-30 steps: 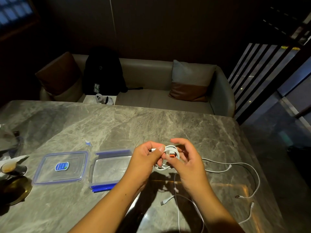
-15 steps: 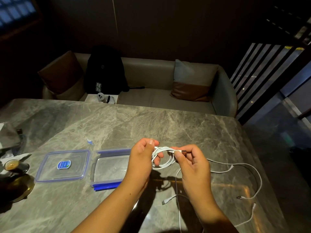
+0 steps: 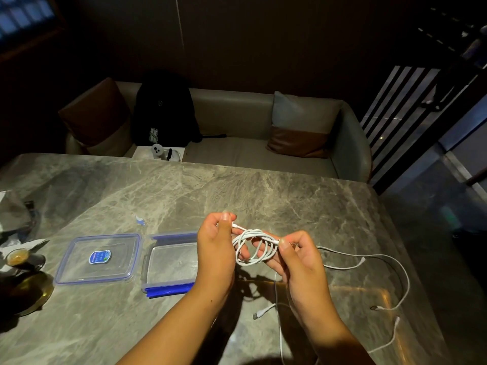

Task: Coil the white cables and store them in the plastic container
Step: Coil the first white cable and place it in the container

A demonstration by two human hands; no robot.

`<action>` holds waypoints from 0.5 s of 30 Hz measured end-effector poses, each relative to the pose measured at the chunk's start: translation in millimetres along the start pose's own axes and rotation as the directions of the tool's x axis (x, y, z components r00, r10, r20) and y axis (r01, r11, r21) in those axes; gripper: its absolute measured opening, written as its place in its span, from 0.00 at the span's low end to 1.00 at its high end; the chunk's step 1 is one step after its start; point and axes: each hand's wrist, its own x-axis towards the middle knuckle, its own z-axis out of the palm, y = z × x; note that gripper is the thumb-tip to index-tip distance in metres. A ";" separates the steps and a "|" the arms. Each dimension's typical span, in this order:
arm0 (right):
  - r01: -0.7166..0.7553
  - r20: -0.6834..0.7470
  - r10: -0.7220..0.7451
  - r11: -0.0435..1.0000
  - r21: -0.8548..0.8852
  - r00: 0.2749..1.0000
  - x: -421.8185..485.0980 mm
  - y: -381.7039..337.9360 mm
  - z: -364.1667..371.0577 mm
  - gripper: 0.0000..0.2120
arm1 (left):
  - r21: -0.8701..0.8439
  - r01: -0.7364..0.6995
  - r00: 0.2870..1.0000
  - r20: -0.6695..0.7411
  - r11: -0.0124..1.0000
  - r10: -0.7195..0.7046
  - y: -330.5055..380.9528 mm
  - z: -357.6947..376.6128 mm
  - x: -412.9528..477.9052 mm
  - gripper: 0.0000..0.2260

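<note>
Hands are pulling apart vs 0.5 s ago; the coil [image 3: 254,246] is now stretching out between them instead of being bunched up.

- Left hand [image 3: 214,248]: thumb and forefinger are pinching a white plug end of the coil, raised a bit above the loops.
- Right hand [image 3: 303,262]: thumb and fingers are pinching the coil's other end, with fingers passing through the loops.
- The coil is hanging in the air over the table [image 3: 131,196], just right of the container [image 3: 168,264] and not in it.

Counts:
- 1 coil, several turns.
- 1 container, clear with blue clips, sitting open with no cable in it.
- 1 lid [image 3: 79,270], lying flat just left of the container.
- Loose cables [image 3: 395,262] are trailing across the table to the right and toward the near edge. 4 free plug ends are showing, one a USB plug [image 3: 257,315]. Can't tell how many cables they make up.
- 1 sofa [image 3: 237,122] behind the table, 2 cushions [image 3: 97,111] [image 3: 300,125], 1 backpack [image 3: 163,106].
- 1 cup [image 3: 17,256] at the left table edge.

Writing:
- The lid is carrying 1 blue label [image 3: 99,256]; its text is too small to read.
- A light patch on the backpack is also unreadable.
</note>
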 end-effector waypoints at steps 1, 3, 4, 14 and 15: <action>-0.020 0.007 0.020 0.999 0.032 1.000 -0.3 -0.6 0.8 0.08 | 0.000 0.004 1.000 -0.009 1.000 -0.004 -0.5 0.1 0.4 0.09; -0.044 0.020 0.044 0.998 0.033 0.999 1.1 -1.1 2.4 0.07 | -0.003 0.031 0.999 -0.015 1.000 -0.031 -1.2 0.1 3.1 0.09; -0.052 0.020 0.052 0.999 -0.008 0.998 2.9 -1.0 3.1 0.06 | -0.008 0.053 0.999 -0.008 0.999 -0.053 -1.2 -0.3 5.3 0.08; -0.144 0.141 0.197 0.937 -0.317 0.970 20.0 4.6 -11.5 0.05 | -0.034 0.192 0.971 0.153 0.981 -0.184 -5.4 -12.7 10.6 0.08; -0.150 0.168 0.213 0.934 -0.326 0.963 19.9 5.1 -9.6 0.07 | -0.019 0.183 0.973 0.150 0.983 -0.178 -6.2 -12.9 10.6 0.08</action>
